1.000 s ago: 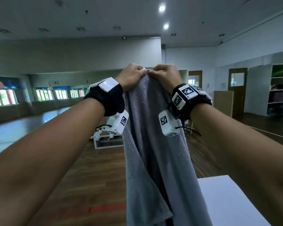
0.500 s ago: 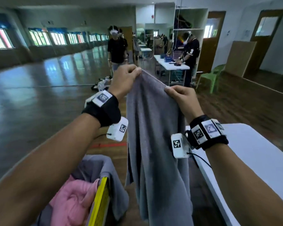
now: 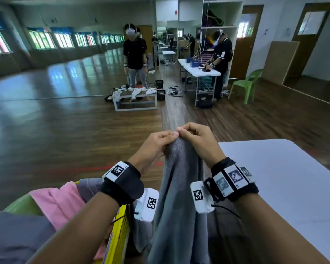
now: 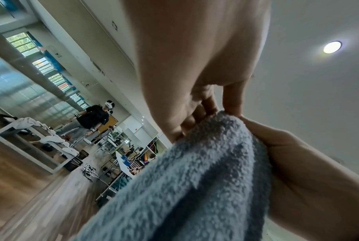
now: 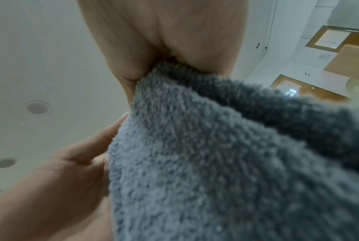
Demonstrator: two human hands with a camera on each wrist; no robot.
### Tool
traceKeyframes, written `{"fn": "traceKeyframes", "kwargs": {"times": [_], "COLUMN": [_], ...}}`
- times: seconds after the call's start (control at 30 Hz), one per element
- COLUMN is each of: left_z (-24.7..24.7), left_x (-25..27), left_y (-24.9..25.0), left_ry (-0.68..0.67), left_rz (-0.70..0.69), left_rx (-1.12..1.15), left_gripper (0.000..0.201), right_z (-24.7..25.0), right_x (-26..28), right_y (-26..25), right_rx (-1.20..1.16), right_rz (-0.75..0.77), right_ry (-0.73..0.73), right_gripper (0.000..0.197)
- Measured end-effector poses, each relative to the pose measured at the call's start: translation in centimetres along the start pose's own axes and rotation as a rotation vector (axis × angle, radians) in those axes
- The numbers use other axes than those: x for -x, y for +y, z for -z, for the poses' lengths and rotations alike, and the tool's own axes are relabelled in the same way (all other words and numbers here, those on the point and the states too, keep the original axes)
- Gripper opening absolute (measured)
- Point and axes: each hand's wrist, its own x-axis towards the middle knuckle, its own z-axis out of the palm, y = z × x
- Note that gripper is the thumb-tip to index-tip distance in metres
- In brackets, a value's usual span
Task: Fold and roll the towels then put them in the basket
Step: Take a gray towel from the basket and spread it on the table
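Observation:
A grey towel [image 3: 179, 197] hangs straight down in front of me, bunched at its top edge. My left hand [image 3: 160, 143] and my right hand [image 3: 194, 138] pinch that top edge side by side, knuckles nearly touching. The left wrist view has the towel [image 4: 195, 179] filling the lower half, with my left fingers [image 4: 203, 109] curled on its top and the right hand beside it. In the right wrist view the right hand [image 5: 153, 65] grips the towel [image 5: 225, 163]. A yellow basket [image 3: 118, 233] at lower left holds a pink towel [image 3: 59, 201] and a grey one [image 3: 90, 187].
A white table [image 3: 293, 187] stands to my right. Beyond lie a dark wooden floor, a low bench [image 3: 135, 100] with white cloths, two people in headsets [image 3: 134, 52], another white table [image 3: 200, 70] and a green chair [image 3: 246, 82].
My hands came down from head height and, after spreading apart along the edge, closed together again on the towel's top. The view tilted down, showing the basket and more of the table.

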Motion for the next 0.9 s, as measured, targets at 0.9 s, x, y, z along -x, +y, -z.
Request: {"fn": "traceKeyframes", "kwargs": {"times": [0.9], "left_z": [2.1], "left_x": [1.7], "left_y": [0.8], "left_ry": [0.243], "left_rz": [-0.194], "left_rx": [0.142], "left_gripper": [0.022], "right_z": [-2.4], "right_x": [3.5], "right_y": [1.0], "right_rx": [-0.138], "right_rz": [-0.074], "right_ry": [-0.143], "right_gripper": [0.042]}}
